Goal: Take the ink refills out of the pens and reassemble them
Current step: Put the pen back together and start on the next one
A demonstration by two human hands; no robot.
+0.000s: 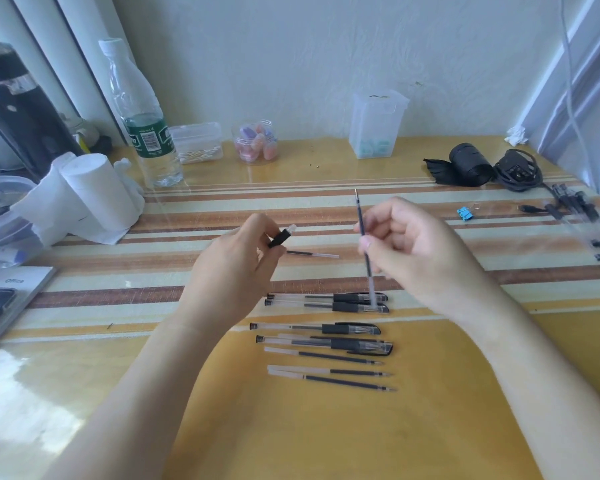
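The right hand (406,247) pinches a dark ink refill (362,233) nearly upright, metal tip up, its clear end blurred above the capped pens (347,307) on the counter (326,438) below both hands. The left hand (236,261) grips a black grip section (282,238) with a clear end. Nearer the person lie loose refills (340,381). Beyond the hands stand a jar (256,142) of pastel pieces, a clear box (376,124) holding pale blue items, and a shallow box (196,142) of what may be cotton swabs. A blue binder clip (465,213) lies right of the right hand.
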